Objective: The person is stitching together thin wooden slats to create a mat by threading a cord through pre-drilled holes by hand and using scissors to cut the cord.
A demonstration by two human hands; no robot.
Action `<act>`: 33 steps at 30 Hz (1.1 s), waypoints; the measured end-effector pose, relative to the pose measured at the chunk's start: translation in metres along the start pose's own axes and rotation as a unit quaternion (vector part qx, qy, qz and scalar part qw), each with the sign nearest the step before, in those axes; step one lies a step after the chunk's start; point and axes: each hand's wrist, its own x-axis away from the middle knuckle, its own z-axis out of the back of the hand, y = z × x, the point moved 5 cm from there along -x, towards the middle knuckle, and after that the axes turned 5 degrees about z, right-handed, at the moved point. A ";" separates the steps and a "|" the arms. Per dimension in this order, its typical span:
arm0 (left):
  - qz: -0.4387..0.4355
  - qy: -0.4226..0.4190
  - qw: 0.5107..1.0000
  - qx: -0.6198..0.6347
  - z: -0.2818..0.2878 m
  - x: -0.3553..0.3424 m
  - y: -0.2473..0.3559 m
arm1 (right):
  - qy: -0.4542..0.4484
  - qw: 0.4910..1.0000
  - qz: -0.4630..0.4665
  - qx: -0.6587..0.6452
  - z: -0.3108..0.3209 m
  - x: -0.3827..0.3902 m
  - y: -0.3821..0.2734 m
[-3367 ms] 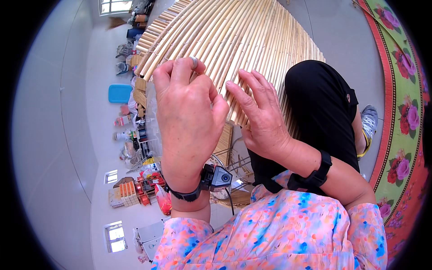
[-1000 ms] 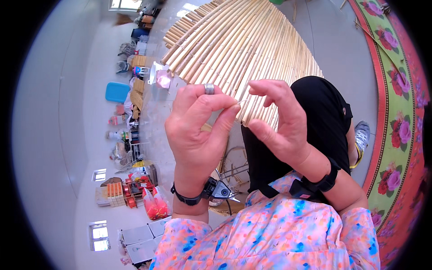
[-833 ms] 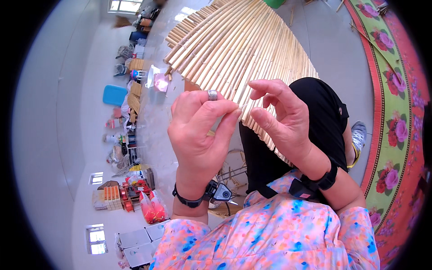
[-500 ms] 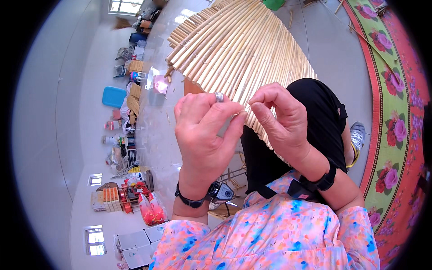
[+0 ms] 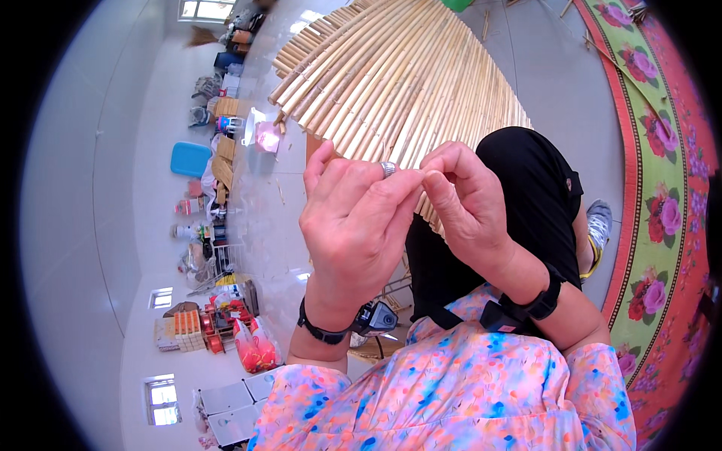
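Both hands are raised over the near edge of a mat of straw-coloured reed sticks (image 5: 406,83), which spreads away from my lap. My left hand (image 5: 357,218), with a silver ring on a finger, pinches thumb and forefinger together. My right hand (image 5: 470,199) pinches too, its fingertips touching those of the left. Whatever lies between the fingertips is too small to make out; it may be something thin. The sticks lie side by side, tied across in rows. Black straps circle both wrists.
Right of me runs a floral green and red cloth (image 5: 650,218). Along the left wall stand a blue tray (image 5: 191,158), a pink container (image 5: 267,137), a red and white bag (image 5: 256,344) and pale cabinets (image 5: 229,413). Loose sticks lie on the floor.
My left hand has moved right and turned, its fingertips now meeting the right hand's. The right hand has barely shifted. The mat has moved slightly left in view.
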 end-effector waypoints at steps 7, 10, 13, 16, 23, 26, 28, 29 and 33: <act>0.036 -0.038 0.997 -0.064 0.000 -0.002 -0.006 | 0.027 0.998 -0.045 0.047 0.002 -0.002 -0.004; 0.055 -0.021 0.992 -0.111 -0.004 -0.005 -0.010 | 0.035 0.988 0.019 0.147 0.010 -0.004 0.001; 0.058 -0.011 0.987 -0.151 -0.011 -0.007 -0.012 | 0.000 0.975 0.056 0.215 0.003 -0.002 -0.002; 0.081 -0.019 0.978 -0.190 -0.016 -0.009 -0.011 | -0.018 0.963 0.096 0.252 -0.003 0.003 -0.001; 0.105 -0.027 0.965 -0.239 -0.025 -0.010 -0.012 | -0.052 0.963 0.071 0.254 -0.006 0.006 0.002; 0.109 -0.024 0.961 -0.253 -0.029 -0.011 -0.014 | -0.053 0.962 0.071 0.257 -0.005 0.005 0.005; 0.115 -0.025 0.959 -0.257 -0.030 -0.012 -0.015 | -0.055 0.964 0.063 0.251 -0.005 0.006 0.005; 0.120 -0.025 0.959 -0.256 -0.031 -0.012 -0.015 | -0.056 0.965 0.059 0.248 -0.005 0.006 0.005; 0.127 -0.032 0.958 -0.257 -0.034 -0.013 -0.017 | -0.054 0.965 0.061 0.250 -0.004 0.005 0.005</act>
